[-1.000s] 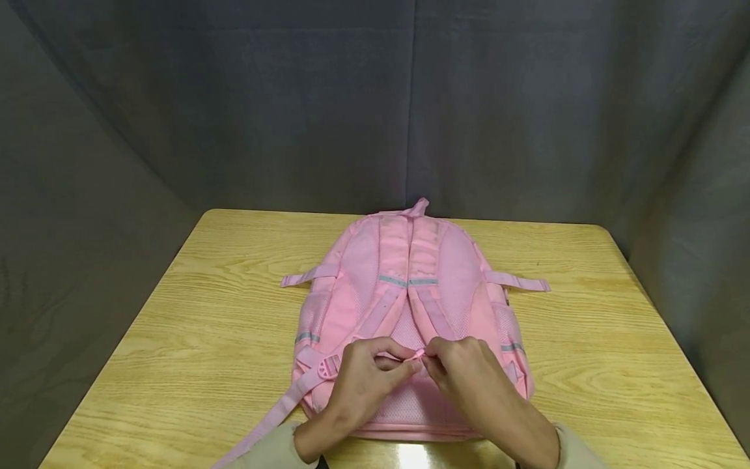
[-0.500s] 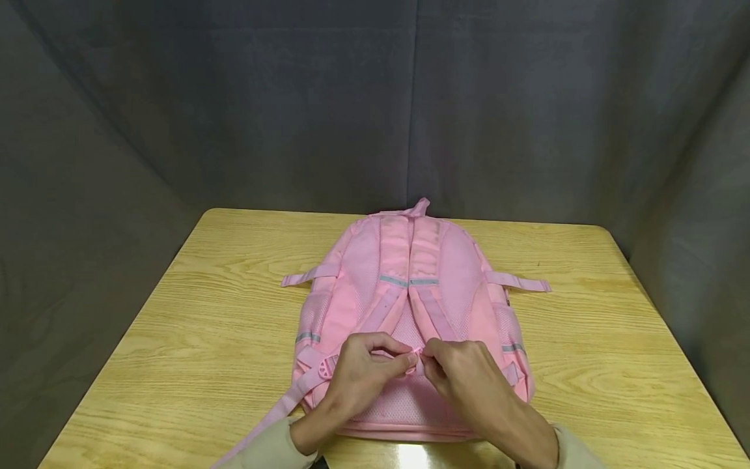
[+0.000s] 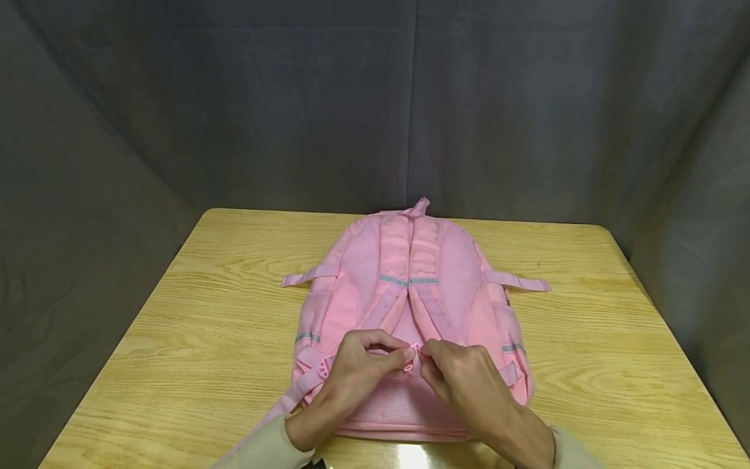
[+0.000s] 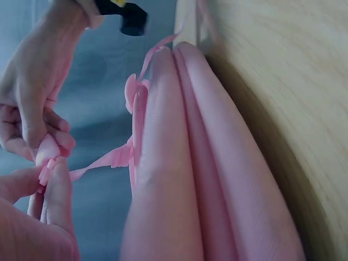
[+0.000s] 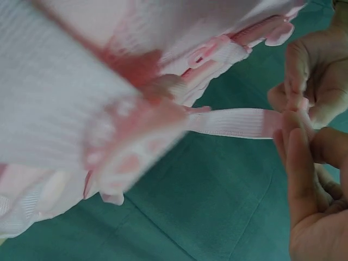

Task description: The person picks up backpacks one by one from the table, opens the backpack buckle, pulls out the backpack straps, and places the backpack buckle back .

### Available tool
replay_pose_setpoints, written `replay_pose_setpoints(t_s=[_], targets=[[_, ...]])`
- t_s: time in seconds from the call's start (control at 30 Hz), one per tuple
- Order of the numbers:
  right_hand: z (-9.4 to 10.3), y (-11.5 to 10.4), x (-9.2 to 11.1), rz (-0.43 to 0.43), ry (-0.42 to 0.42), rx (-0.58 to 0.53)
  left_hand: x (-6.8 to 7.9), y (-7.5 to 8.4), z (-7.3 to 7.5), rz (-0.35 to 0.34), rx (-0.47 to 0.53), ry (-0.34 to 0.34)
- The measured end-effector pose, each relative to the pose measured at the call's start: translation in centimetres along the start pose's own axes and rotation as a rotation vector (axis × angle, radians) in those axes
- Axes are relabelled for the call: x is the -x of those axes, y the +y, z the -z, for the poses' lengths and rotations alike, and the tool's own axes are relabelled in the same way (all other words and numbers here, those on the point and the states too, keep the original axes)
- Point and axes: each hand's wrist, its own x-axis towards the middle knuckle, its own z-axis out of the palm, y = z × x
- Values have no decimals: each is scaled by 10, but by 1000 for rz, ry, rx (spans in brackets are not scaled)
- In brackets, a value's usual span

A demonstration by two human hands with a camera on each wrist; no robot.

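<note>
A pink backpack (image 3: 459, 273) lies on the table with its shoulder straps facing up. Over its lower back panel, my left hand (image 3: 363, 368) pinches a small pink plastic buckle (image 4: 48, 171) between thumb and fingers. Right beside it, my right hand (image 3: 471, 374) pinches the pink webbing strap (image 5: 234, 122) at the buckle, with the fingertips of both hands nearly meeting. In the right wrist view, that strap runs taut from the backpack to the fingers. Parts of the buckle are hidden behind the fingers.
Another pink plastic buckle (image 3: 324, 368) sits on the backpack's lower left, its loose strap (image 3: 287, 404) trailing toward the table's front edge. Short side straps (image 3: 518, 281) stick out over the wooden table (image 3: 615, 339). A dark grey curtain (image 3: 498, 117) hangs behind and around.
My left hand has shifted slightly left, and the pink piece between the hands has turned, so a small loop shows below the left fingertips. The right hand keeps its pinch; the backpack stays put.
</note>
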Motion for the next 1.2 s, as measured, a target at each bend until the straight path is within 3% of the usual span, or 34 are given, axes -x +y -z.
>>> replay_pose_setpoints(t_s=[0.13, 0.5, 0.77, 0.87, 1.2], targets=[[-1, 1, 1, 7, 5, 2, -1, -1, 0, 12, 21, -1], [4, -1, -2, -173, -105, 48, 4, -2, -3, -17, -24, -9], [9, -3, -6, -246, -251, 29, 6, -6, -4, -18, -100, -36], [9, -3, -5, -228, -262, 16, 6, -6, -3, -31, -111, -37], [4, -1, -1, -124, -153, 19, 3, -3, -2, -13, -60, -18]])
